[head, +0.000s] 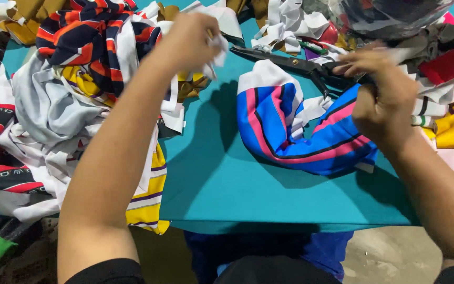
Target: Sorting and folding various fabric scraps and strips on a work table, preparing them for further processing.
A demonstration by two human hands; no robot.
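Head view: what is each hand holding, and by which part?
Left hand grips a crumpled white fabric scrap by its bunched end. Right hand pinches the blue-pink striped cloth at its upper right edge.

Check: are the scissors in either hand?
No: the scissors lie on the teal table between the left hand and right hand.

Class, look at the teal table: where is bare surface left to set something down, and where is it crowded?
Bare teal table runs along the near edge, between the heaped fabric pile and the blue-pink striped cloth, below it too. The far edge is crowded: black scissors, white scraps, both hands.
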